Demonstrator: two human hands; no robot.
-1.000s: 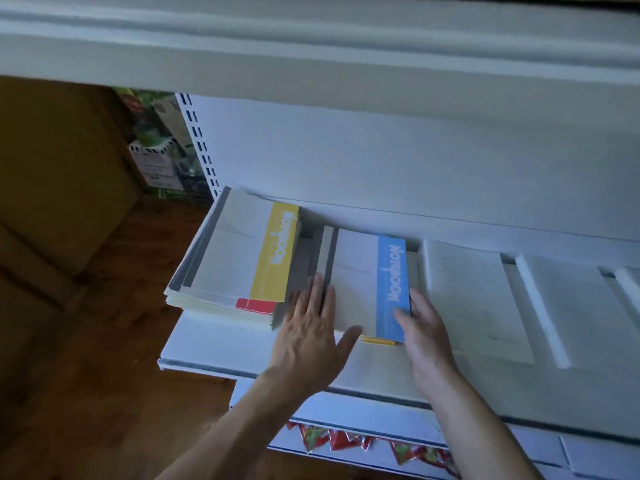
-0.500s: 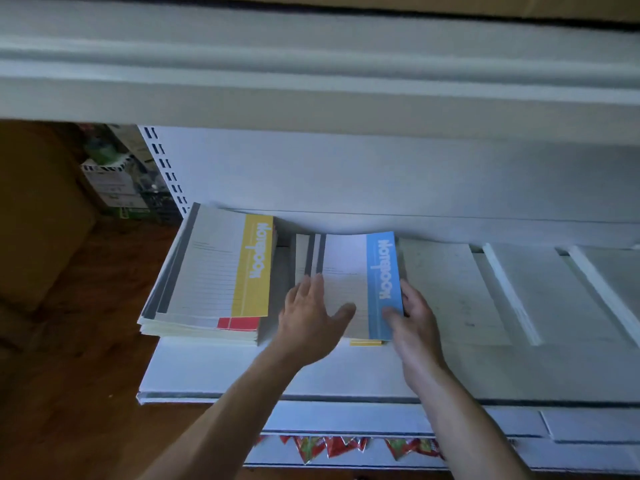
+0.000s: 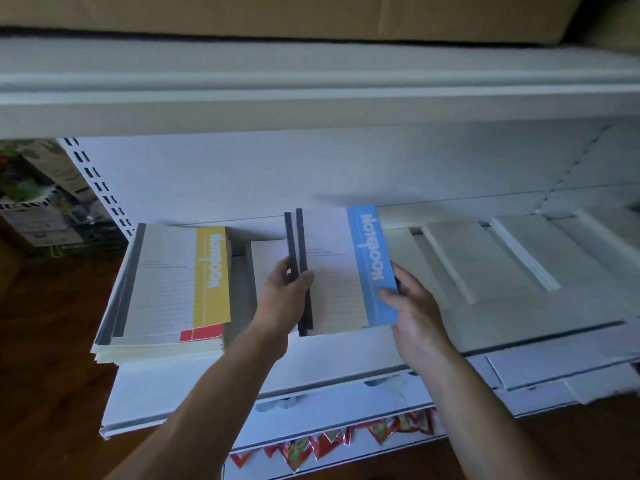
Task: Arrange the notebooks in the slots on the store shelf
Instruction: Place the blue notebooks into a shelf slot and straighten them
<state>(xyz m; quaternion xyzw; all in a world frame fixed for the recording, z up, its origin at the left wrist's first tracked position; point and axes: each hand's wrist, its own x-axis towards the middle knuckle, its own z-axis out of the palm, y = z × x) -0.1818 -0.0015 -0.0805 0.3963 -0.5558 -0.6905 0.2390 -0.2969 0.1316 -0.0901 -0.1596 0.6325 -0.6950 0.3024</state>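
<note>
A small stack of notebooks with a blue-striped cover (image 3: 341,268) is lifted off the white store shelf (image 3: 194,386), tilted up at its far end. My left hand (image 3: 285,296) grips its dark spine edge with the thumb on top. My right hand (image 3: 412,306) holds the blue-striped edge, thumb on the cover. To the left a thicker stack topped by a yellow-striped notebook (image 3: 173,282) lies in its slot. A pale sheet or cover (image 3: 266,258) shows behind my left hand.
White dividers (image 3: 446,268) split the shelf into slots to the right, where pale flat items lie. An upper shelf edge (image 3: 311,98) overhangs close above. Packets with red wrappers (image 3: 332,441) hang below. Brown floor and boxed goods (image 3: 38,209) are at the left.
The blue-striped notebooks have come up off the shelf: my left hand went from lying flat on the cover to gripping the spine edge, and both hands raised the stack.
</note>
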